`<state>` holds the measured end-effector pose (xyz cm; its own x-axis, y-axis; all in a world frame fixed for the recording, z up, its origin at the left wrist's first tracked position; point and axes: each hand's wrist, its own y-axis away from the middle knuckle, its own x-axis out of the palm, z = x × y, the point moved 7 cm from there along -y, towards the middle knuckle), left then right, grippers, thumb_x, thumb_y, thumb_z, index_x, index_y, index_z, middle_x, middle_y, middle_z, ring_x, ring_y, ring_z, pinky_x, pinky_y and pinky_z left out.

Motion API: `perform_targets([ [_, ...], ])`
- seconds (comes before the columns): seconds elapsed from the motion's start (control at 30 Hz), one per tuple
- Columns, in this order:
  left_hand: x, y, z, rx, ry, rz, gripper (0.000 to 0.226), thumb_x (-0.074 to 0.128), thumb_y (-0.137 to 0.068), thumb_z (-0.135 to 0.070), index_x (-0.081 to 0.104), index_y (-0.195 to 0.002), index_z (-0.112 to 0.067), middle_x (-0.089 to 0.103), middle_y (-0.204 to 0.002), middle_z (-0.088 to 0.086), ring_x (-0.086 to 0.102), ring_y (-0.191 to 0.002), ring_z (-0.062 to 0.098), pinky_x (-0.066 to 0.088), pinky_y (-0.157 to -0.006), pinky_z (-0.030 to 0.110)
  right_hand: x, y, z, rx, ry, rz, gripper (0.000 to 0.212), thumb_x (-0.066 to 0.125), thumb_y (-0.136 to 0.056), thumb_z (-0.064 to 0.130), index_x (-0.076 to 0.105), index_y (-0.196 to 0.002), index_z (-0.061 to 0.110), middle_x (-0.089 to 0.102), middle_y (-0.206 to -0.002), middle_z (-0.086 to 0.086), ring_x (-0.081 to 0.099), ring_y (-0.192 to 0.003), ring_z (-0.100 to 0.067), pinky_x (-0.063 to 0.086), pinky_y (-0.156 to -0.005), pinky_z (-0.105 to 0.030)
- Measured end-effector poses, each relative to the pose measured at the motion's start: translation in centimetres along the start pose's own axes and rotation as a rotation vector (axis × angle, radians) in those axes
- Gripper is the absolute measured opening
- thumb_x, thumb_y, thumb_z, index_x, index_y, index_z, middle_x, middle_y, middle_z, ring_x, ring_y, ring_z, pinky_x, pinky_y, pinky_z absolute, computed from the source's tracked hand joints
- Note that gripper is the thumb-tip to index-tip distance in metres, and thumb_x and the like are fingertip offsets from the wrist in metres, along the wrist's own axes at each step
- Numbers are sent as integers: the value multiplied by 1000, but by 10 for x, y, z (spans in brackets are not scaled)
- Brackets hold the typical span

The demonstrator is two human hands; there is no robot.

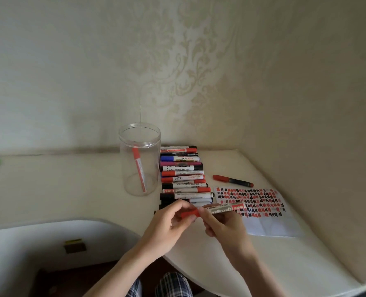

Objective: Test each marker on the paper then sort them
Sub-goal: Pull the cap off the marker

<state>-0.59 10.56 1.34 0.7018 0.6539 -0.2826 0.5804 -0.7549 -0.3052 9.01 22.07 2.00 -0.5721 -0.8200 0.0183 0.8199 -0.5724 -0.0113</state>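
Here the left hand (167, 224) pinches the red cap (189, 213) while the right hand (225, 226) grips the light, stiff marker (220, 209) mid-barrel.

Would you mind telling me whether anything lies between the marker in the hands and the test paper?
Nothing visible does. The red-capped marker, gripped by the left hand at its cap and the right hand at its barrel, already has its far end over the paper's near-left edge. The loose marker lies beyond the paper.
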Motion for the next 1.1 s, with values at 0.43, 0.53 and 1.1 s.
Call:
perform_targets([
  [0.43, -18, 9, 3, -52, 102, -168, 14, 65, -91, -28, 69, -101, -19, 74, -94, -2, 71, -91, 17, 56, -88, 38, 26, -1, 1, 77, -261, -24, 29, 69, -81, 28, 70, -92, 2, 60, -69, -10, 51, -62, -15, 43, -60, -26],
  [0.53, -27, 10, 1, -54, 122, -171, 16, 65, -89, -27, 70, -102, -20, 74, -99, -5, 71, -95, 16, 56, -89, 36, 35, -2, 5, 54, -225, 31, 34, 66, -86, 28, 66, -99, -4, 58, -71, -9, 51, -63, -15, 44, -60, -26],
  [1.1, -119, 10, -45, 57, 252, -495, 30, 64, -90, -2, 57, -116, -15, 73, -89, 4, 71, -81, 21, 54, -72, 18, 79, -4, 24, 71, -76, 178, 22, 75, -82, 12, 67, -99, 0, 74, -86, -10, 63, -74, -16, 50, -74, -31],
])
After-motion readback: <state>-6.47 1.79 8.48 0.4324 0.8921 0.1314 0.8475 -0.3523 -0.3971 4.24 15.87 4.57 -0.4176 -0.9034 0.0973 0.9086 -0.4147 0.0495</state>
